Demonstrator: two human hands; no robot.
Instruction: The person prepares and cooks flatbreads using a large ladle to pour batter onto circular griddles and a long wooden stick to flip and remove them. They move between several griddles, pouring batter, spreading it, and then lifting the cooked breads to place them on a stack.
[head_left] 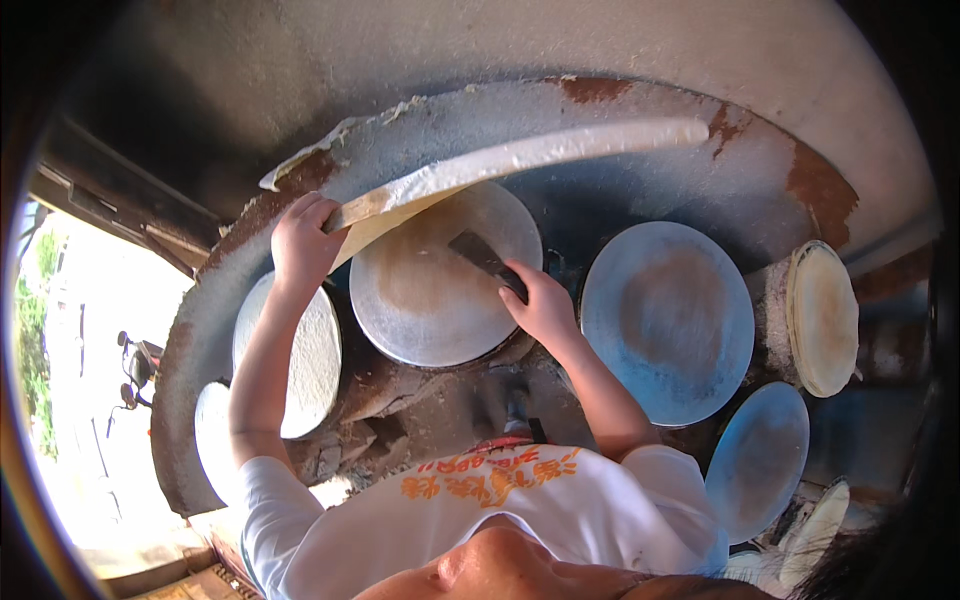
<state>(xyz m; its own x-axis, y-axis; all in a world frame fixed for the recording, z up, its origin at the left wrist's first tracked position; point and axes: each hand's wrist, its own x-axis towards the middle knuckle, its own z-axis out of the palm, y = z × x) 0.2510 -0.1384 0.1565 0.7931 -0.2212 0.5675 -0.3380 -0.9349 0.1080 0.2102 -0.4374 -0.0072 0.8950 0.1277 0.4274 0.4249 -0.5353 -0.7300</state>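
Note:
My left hand is closed round the bare brown end of a long, curved wooden strip. White paste coats most of the strip, which slants up to the right over the middle round griddle. A tan flat surface shows beneath its near end; I cannot tell whether it is part of the strip. My right hand grips the dark handle of a scraper, with its flat blade over the same griddle. That griddle has a brownish centre and a pale grey rim.
To the left, white batter covers one griddle and another pale disc. On the right are a brown-centred griddle and a tilted one. A stack of thin round flatbreads stands beyond. A rusty curved metal rim surrounds the far side.

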